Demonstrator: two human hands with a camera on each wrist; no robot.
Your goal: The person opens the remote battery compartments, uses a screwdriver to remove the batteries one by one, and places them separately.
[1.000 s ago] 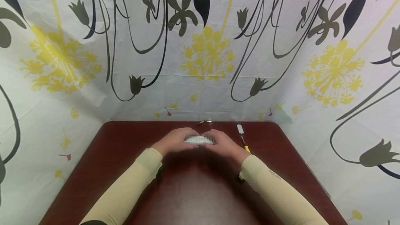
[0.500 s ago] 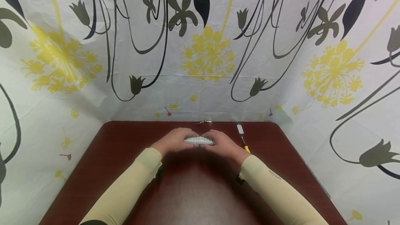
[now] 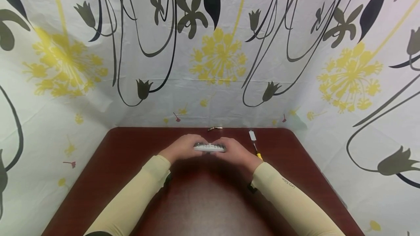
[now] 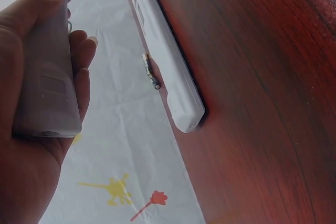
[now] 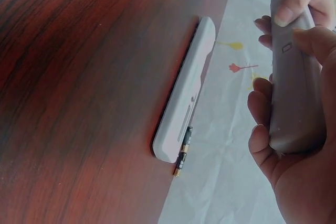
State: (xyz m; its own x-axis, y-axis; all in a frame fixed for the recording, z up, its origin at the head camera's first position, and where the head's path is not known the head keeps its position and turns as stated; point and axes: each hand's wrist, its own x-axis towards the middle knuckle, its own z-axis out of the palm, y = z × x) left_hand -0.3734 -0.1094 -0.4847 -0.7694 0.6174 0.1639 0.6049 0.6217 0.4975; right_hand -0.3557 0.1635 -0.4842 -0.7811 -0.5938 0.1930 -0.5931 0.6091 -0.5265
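A white remote (image 3: 210, 147) with rows of small buttons sits between both hands over the dark red table (image 3: 203, 199). My left hand (image 3: 187, 146) grips its left end, with fingers curled under the pale back (image 4: 44, 77) and the thumb on top. My right hand (image 3: 231, 148) grips the other end (image 5: 291, 77) the same way. In the wrist views a second long white bar (image 4: 168, 61) (image 5: 184, 98) lies flat on the table just beyond the hands.
A small battery (image 3: 214, 128) lies near the table's far edge, close to the bar's end (image 5: 181, 157). A yellow-handled tool (image 3: 258, 154) and a small white piece (image 3: 252, 134) lie at the right. A flowered curtain (image 3: 210, 57) encloses the table.
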